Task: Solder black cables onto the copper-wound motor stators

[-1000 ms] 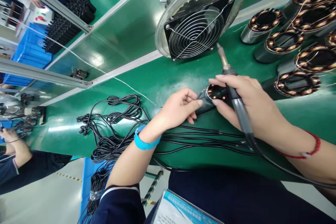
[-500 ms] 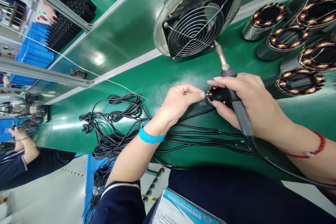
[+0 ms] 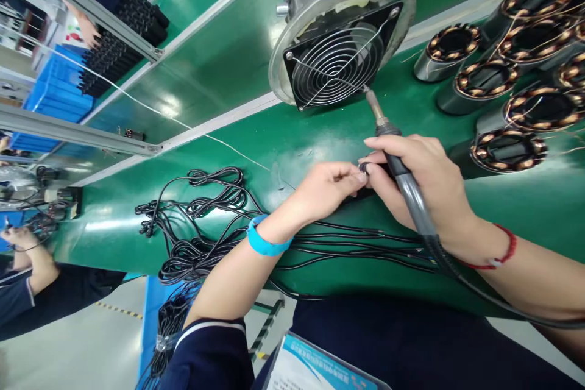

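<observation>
The right hand (image 3: pixel 420 180) is closed around the grey handle of a soldering iron (image 3: pixel 402 180), held like a pen. Its metal tip points away from the person and ends just below the extraction fan (image 3: pixel 336 64). The left hand (image 3: pixel 326 189) is pinched narrow, thumb and forefinger closed on something small and dark at the spot where both hands meet, just below and right of the fan. Whether that is a wire end or the rim of a part cannot be told; the fingers cover it.

Black leads (image 3: pixel 347 241) run along the green desk (image 3: pixel 228 140) under both wrists, nearer the person than the fan, and gather into a loose tangle (image 3: pixel 196 225) to its lower left. Wound stators (image 3: pixel 507 149), copper coils showing, stand in a group to the right of the fan.

Risks, as judged from this position:
- The fingertips of both hands touch beside the iron's shaft. A slip could bring skin onto hot metal.
- The iron's cable (image 3: pixel 479 289) crosses the leads under the right wrist. A snag could jerk the tool off line.
- The tip sits very near the fan's wire guard; a forward lift could strike it.
- Loose copper tails on the nearest stator lie close to the right hand; a sweep of the wrist could catch them.

A co-worker's arm (image 3: pixel 27 262) is far left of the fan, well apart.
</observation>
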### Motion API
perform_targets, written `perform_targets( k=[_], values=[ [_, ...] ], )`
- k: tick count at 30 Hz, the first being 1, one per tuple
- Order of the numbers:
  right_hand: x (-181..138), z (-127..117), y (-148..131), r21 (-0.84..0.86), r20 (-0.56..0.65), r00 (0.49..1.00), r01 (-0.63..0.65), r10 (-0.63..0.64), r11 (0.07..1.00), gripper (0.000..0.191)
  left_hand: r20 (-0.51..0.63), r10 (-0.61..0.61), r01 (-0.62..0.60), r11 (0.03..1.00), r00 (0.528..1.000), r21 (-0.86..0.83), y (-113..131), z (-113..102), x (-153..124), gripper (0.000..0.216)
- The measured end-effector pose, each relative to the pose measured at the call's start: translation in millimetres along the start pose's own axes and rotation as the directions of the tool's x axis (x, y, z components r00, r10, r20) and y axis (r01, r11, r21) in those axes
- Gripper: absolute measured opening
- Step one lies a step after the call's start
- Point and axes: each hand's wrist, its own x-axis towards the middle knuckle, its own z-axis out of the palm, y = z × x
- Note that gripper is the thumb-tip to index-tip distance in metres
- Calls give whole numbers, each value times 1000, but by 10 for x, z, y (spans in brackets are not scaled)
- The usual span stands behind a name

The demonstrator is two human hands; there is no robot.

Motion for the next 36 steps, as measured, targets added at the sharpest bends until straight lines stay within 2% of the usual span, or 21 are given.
perform_targets(
  k=[3,6,9,12,14,15,16,17,18,20,22,24,27,31,34,36],
  values=[
    [-12,-6,-18,49,1,998,-66,66,997,35,-145,130,-121,990,981,69,-21,-40,64,20],
    [-32,-52,17,99,-16,998,-57,58,993,44,-373,194,-195,980,907,36,-9,-271,127,18],
    [-44,-91,55,144,-8,1000,-3,4,990,46,-603,226,-255,966,765,38,1,-631,166,17],
    [-37,-106,51,173,-1,999,33,-33,984,42,-760,335,-366,920,557,137,-5,-927,152,19],
    [-28,-112,26,175,-1,999,47,-48,983,38,-804,403,-458,869,437,187,7,-983,107,22],
    [-25,-115,11,178,4,999,52,-53,983,37,-813,417,-498,847,407,185,23,-956,77,24],
    [-25,-118,-3,182,12,998,55,-58,982,37,-814,417,-536,829,404,159,46,-894,44,25],
    [-29,-120,-15,187,17,998,59,-63,981,37,-805,404,-567,817,434,105,73,-802,11,23],
    [-36,-121,-23,195,25,998,59,-65,979,37,-782,380,-587,809,494,22,99,-690,-22,19],
    [-58,-118,-28,223,28,998,53,-60,973,39,-683,309,-583,785,662,-210,134,-444,-75,9],
    [-85,-109,-21,259,30,999,31,-40,965,41,-530,242,-506,744,813,-436,124,-232,-104,5],
    [-110,-99,-11,291,42,999,-4,-8,957,43,-383,212,-403,743,899,-534,65,-91,-109,8],
    [-125,-89,-19,330,72,997,-40,17,943,45,-229,220,-304,839,948,-450,-64,9,-92,14],
    [-82,-88,-73,324,54,999,-17,0,946,47,-61,270,-277,926,961,-258,-147,52,-111,24],
    [-20,-149,-91,267,43,999,16,-29,963,43,21,301,-302,952,953,59,-105,29,-165,11],
    [10,-250,-68,193,26,999,29,-35,981,41,10,310,-295,891,951,345,-58,-6,-194,12]
  ],
)
